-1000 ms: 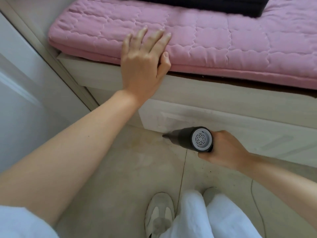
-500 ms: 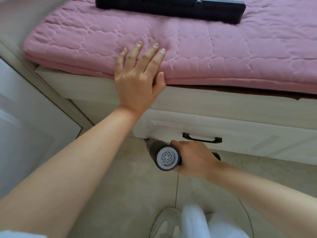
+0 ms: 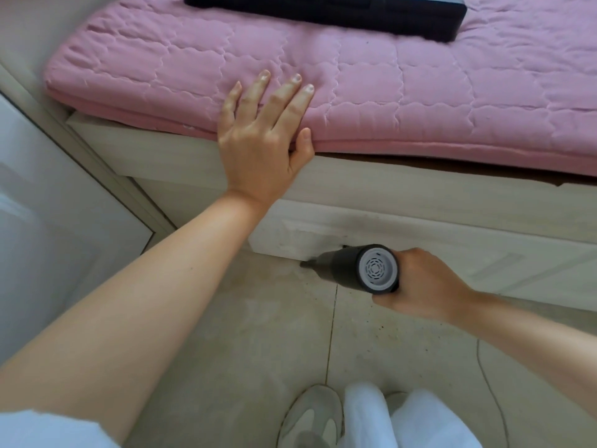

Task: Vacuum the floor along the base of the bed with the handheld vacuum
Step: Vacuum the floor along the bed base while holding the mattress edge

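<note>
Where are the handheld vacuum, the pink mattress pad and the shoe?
handheld vacuum (image 3: 376, 269): head view, grey vented rear cap.
pink mattress pad (image 3: 420, 92): head view, quilted top.
shoe (image 3: 311, 415): head view, toe upper.

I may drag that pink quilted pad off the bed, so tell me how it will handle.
The pink quilted pad is probably floppy: its edge sags and dents under the left hand. It looks thin, so likely light. The stitched fabric should not be slippery.
</note>
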Available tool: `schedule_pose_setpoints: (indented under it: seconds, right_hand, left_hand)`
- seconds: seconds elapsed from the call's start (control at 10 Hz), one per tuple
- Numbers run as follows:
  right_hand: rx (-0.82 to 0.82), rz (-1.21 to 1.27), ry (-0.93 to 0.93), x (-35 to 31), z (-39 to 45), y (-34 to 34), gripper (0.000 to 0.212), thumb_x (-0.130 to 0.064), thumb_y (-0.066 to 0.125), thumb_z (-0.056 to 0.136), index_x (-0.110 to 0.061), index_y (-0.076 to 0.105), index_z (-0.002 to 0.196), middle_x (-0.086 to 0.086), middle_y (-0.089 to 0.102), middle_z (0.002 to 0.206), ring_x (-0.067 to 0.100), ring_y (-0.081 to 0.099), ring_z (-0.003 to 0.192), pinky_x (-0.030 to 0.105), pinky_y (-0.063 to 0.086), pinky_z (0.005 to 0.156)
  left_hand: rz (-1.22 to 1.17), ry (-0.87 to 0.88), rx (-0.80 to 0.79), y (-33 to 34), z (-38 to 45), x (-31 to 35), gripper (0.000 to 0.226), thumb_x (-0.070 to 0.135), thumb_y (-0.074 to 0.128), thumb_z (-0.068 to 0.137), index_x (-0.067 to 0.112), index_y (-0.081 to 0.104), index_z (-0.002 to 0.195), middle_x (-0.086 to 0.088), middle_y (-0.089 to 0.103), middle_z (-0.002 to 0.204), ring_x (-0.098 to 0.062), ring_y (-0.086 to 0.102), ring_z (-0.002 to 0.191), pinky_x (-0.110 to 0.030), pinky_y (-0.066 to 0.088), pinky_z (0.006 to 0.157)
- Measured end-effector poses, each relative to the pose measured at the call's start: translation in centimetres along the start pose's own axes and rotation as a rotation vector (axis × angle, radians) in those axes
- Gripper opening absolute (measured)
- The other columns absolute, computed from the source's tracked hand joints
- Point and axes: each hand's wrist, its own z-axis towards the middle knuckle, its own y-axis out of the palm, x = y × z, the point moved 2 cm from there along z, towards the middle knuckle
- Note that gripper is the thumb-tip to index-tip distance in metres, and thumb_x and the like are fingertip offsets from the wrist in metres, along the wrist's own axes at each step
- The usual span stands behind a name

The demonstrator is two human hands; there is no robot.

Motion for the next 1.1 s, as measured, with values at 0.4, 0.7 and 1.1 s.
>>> schedule_pose_setpoints:
  seconds: [0.4,0.7,1.1]
  right_hand:
    - [-0.035,0.139,0.181,1.1,-1.4,-1.5,0.03,-0.022,0.071,0.059,-0.034,0.043,0.061,-0.009,0.054,0.051,0.011,0.052,0.048,0.027,0.039,0.045]
    - [-0.029,0.172,0.173,0.9,-1.6,-1.1,0.032,-0.02,0.07,0.059,-0.034,0.042,0.059,-0.013,0.052,0.047,0.006,0.047,0.044,0.023,0.035,0.042]
    - [-0.08,0.197,0.149,0.2,-1.2,-0.9,0.03,-0.02,0.069,0.058,-0.032,0.042,0.058,-0.01,0.046,0.044,0.008,0.041,0.042,0.027,0.033,0.043]
  left_hand:
    - [0.0,0.0,0.025,0.2,0.0,0.0,0.041,0.033,0.04,0.096,0.021,0.066,0.125,0.003,0.063,0.13,-0.028,0.055,0.125,-0.051,0.041,0.105]
    - [0.004,-0.005,0.025,0.2,-0.1,0.1,0.042,0.034,0.038,0.096,0.021,0.066,0.125,0.003,0.063,0.13,-0.027,0.055,0.125,-0.051,0.041,0.104]
    - [-0.002,-0.008,0.029,0.3,-0.1,0.0,0.043,0.034,0.037,0.097,0.022,0.066,0.125,0.003,0.063,0.131,-0.027,0.055,0.125,-0.052,0.041,0.104]
